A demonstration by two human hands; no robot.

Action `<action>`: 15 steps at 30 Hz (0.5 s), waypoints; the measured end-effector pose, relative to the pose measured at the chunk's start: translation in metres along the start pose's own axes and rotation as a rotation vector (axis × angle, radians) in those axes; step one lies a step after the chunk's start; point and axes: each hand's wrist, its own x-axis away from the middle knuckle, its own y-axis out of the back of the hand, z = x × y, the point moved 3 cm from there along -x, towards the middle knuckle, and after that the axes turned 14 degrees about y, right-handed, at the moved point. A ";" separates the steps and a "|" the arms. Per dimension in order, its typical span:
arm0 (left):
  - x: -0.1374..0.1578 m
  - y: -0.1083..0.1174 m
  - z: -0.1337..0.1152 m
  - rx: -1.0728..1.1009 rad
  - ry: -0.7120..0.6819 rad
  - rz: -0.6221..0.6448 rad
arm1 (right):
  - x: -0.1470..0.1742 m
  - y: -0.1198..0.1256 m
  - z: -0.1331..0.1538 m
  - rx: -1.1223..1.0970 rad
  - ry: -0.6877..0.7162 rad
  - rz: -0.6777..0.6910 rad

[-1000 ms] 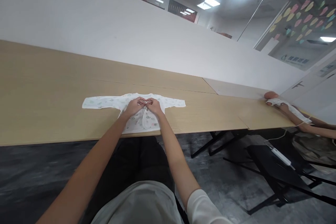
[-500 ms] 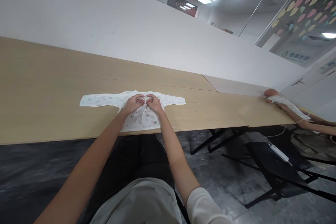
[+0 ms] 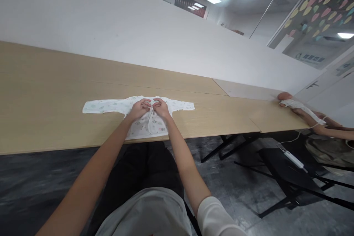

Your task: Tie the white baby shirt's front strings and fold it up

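Observation:
A white baby shirt (image 3: 141,127) with small printed figures lies on the wooden table (image 3: 55,125), both sleeves spread out sideways. Its lower hem reaches the table's front edge. My left hand (image 3: 140,109) and my right hand (image 3: 161,108) meet close together at the shirt's front opening, just under the neckline. Fingers of each hand are curled in and pinch the cloth near the overlapping front edges. Exactly what sits between the fingertips is too small to make out.
Far along the table at right, a co-worker's arms (image 3: 318,127) reach to a doll (image 3: 284,96) in white clothing. A black folding chair (image 3: 287,169) with a white power strip (image 3: 293,159) stands below. A white wall (image 3: 110,33) backs the table.
My hands stay at the shirt's neckline with only slight finger movement. The whole view has shifted a little.

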 end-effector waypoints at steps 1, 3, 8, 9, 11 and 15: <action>0.000 0.000 0.000 0.000 -0.001 -0.001 | 0.000 -0.001 0.000 -0.005 -0.003 0.000; 0.000 0.000 0.000 0.000 -0.005 -0.002 | 0.000 -0.002 -0.001 -0.006 -0.005 0.015; 0.001 0.001 -0.002 -0.001 -0.010 -0.004 | 0.001 -0.004 -0.002 -0.002 -0.014 0.052; 0.001 0.001 -0.002 0.004 -0.009 -0.005 | 0.002 -0.003 -0.002 -0.007 -0.014 0.054; 0.001 0.001 -0.003 0.028 -0.004 -0.008 | 0.002 -0.004 -0.001 -0.023 -0.003 0.063; 0.002 0.001 -0.004 0.088 0.007 -0.008 | 0.003 -0.005 0.002 -0.047 0.039 0.088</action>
